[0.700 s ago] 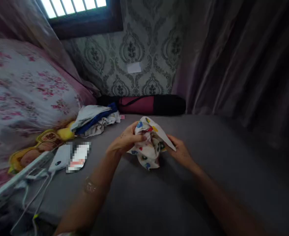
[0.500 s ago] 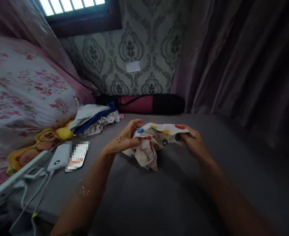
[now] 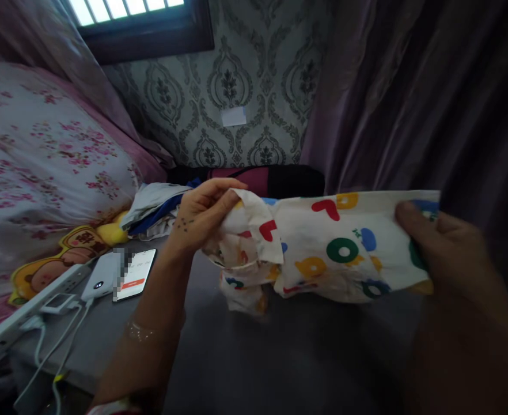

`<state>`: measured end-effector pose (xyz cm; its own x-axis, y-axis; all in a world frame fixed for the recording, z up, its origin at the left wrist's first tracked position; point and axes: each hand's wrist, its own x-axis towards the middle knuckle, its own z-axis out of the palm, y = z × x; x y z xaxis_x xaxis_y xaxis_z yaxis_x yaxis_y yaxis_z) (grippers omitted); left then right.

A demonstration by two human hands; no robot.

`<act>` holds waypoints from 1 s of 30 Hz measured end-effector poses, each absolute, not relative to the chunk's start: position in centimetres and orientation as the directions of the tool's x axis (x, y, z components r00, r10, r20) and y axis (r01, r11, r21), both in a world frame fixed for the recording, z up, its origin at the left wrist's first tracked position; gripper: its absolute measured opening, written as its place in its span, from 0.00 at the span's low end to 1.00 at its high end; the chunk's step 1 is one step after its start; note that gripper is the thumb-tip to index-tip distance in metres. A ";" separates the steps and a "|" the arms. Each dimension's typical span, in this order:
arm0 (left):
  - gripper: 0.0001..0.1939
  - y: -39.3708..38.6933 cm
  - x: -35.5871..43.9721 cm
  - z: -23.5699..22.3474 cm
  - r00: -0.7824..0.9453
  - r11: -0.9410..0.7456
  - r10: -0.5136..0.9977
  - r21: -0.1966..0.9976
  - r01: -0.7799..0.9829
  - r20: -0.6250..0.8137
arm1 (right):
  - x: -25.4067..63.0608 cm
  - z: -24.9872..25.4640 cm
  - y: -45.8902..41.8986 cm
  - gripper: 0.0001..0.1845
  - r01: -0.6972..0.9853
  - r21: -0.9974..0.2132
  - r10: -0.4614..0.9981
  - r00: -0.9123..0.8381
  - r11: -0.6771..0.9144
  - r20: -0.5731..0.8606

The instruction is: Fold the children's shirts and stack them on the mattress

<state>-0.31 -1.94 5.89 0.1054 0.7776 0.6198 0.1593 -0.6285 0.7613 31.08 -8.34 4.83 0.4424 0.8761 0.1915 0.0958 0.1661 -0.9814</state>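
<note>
A white cloth bag [image 3: 306, 242] printed with red, yellow, green and blue letters stretches sideways between my two hands, above the grey bed. At its left end, my left hand [image 3: 206, 210] pinches the top edge between thumb and fingers. Below that hand the fabric is bunched and hangs in folds. My right hand [image 3: 448, 242], close to the camera, grips the flat right end with the thumb on top; its fingers are behind the fabric. Whether the piece is a bag or a garment is hard to confirm from its folds.
On the left lie a phone [image 3: 138, 276], a white power bank [image 3: 102, 279] with cables, a power strip [image 3: 33, 311] and a yellow plush toy [image 3: 59, 265]. Folded clothes [image 3: 154, 204] sit behind my left hand. A maroon and black roll [image 3: 254, 178] lies along the wall.
My right hand has moved right and nearer the camera, drawing the crumpled cloth out into a long flat stretch. My left hand has risen a little, still holding its end.
</note>
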 end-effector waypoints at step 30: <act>0.24 2.0 3.9 -0.9 0.484 -0.157 0.873 0.976 0.152 0.064 | 26.8 -1.4 -2.5 0.16 0.343 -0.867 0.901 -0.367 0.362 0.231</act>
